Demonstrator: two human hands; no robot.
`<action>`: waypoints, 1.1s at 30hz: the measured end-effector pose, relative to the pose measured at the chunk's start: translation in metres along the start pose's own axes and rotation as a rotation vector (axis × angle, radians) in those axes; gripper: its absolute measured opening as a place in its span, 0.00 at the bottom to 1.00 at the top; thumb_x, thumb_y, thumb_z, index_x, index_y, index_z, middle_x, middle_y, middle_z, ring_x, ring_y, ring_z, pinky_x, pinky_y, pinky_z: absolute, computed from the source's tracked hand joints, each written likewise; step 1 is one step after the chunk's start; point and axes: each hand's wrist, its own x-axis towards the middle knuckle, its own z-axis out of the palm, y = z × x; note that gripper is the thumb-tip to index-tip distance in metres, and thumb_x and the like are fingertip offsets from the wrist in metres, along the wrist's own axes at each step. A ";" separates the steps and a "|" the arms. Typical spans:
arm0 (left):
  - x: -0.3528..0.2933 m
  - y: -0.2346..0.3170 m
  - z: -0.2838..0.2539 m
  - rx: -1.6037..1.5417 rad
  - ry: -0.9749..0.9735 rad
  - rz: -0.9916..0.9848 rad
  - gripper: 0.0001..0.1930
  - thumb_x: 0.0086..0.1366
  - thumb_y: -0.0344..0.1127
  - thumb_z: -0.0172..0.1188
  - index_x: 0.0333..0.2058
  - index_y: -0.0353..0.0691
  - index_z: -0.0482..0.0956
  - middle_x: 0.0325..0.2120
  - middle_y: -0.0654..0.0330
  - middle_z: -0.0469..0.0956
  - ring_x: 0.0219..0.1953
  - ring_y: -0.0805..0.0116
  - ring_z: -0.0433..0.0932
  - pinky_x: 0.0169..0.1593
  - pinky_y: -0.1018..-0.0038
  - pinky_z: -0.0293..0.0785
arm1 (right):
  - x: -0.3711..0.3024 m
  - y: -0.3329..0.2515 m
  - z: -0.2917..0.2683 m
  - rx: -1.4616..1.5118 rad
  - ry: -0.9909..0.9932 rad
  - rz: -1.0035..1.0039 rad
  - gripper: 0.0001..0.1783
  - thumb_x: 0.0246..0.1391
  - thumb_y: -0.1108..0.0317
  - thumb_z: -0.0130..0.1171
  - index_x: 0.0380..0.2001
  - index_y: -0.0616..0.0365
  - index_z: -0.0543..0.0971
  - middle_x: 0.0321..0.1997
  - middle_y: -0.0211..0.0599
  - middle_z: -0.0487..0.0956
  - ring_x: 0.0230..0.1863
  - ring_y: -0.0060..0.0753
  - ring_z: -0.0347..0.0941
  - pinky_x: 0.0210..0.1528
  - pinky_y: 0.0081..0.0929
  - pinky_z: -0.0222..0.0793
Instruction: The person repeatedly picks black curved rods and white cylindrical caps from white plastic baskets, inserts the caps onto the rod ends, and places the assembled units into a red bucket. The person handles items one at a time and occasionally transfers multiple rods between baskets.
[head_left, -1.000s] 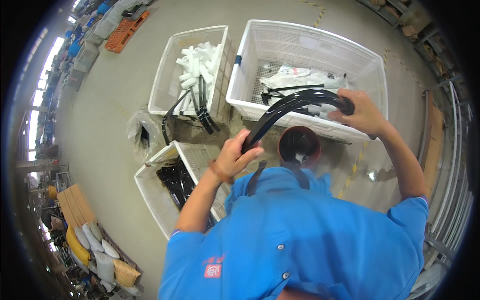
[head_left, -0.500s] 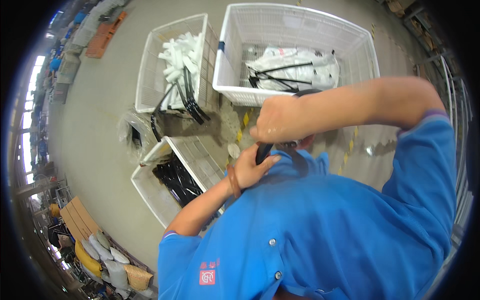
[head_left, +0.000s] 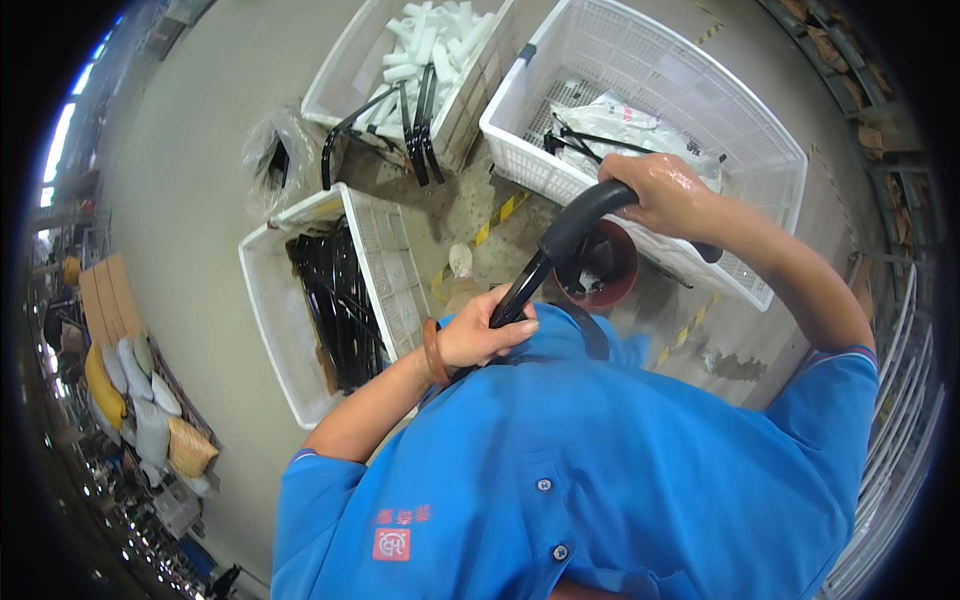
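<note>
A bent black tube [head_left: 520, 285] with a dark foam grip [head_left: 582, 218] on its curved upper end slants across in front of my body. My left hand [head_left: 487, 330] is wrapped round the bare, glossy part of the tube. My right hand [head_left: 660, 192] is closed over the far end of the foam grip, and its back looks wet and shiny. A rounded black end [head_left: 708, 252] shows below my right wrist; I cannot tell whether it belongs to the same piece. The tube's lower end is hidden by my left hand and shirt.
Below the grip stands a red bucket [head_left: 622, 285]. A large white crate [head_left: 640, 40] holds black tubes and a white bag. Another crate [head_left: 335, 75] holds white foam sleeves and black bent tubes. A nearer crate [head_left: 265, 330] holds black tubes. A plastic bag [head_left: 268, 165] lies between crates.
My right hand has moved up and to the right, away from my left hand, exposing the tube and foam grip between them. The view has turned, and the red bucket now shows.
</note>
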 end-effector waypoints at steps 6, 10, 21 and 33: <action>-0.016 -0.024 0.020 0.439 0.150 0.148 0.16 0.61 0.45 0.68 0.37 0.38 0.77 0.24 0.61 0.77 0.28 0.73 0.76 0.36 0.70 0.72 | 0.025 -0.031 -0.017 0.752 -1.032 0.301 0.16 0.50 0.60 0.67 0.33 0.62 0.79 0.17 0.29 0.73 0.12 0.18 0.66 0.14 0.20 0.60; -0.015 -0.030 -0.023 0.482 0.080 0.145 0.18 0.61 0.47 0.67 0.38 0.38 0.78 0.25 0.59 0.78 0.29 0.70 0.76 0.36 0.69 0.73 | 0.065 -0.089 0.042 -0.235 -0.751 -0.452 0.10 0.44 0.67 0.65 0.30 0.61 0.80 0.19 0.41 0.79 0.25 0.37 0.79 0.25 0.33 0.72; -0.025 0.040 -0.194 -0.021 0.114 0.070 0.13 0.60 0.40 0.69 0.33 0.36 0.80 0.27 0.68 0.77 0.30 0.82 0.73 0.34 0.81 0.70 | 0.290 -0.128 0.090 -0.242 -0.744 -0.557 0.16 0.42 0.59 0.67 0.30 0.58 0.80 0.23 0.41 0.79 0.32 0.47 0.80 0.36 0.40 0.74; 0.000 0.079 -0.288 -0.298 0.170 -0.018 0.10 0.66 0.38 0.63 0.34 0.40 0.72 0.12 0.69 0.66 0.09 0.81 0.59 0.13 0.79 0.52 | 0.402 -0.101 0.104 -0.410 -0.527 -0.679 0.04 0.47 0.66 0.58 0.26 0.52 0.78 0.26 0.35 0.82 0.32 0.39 0.82 0.33 0.38 0.75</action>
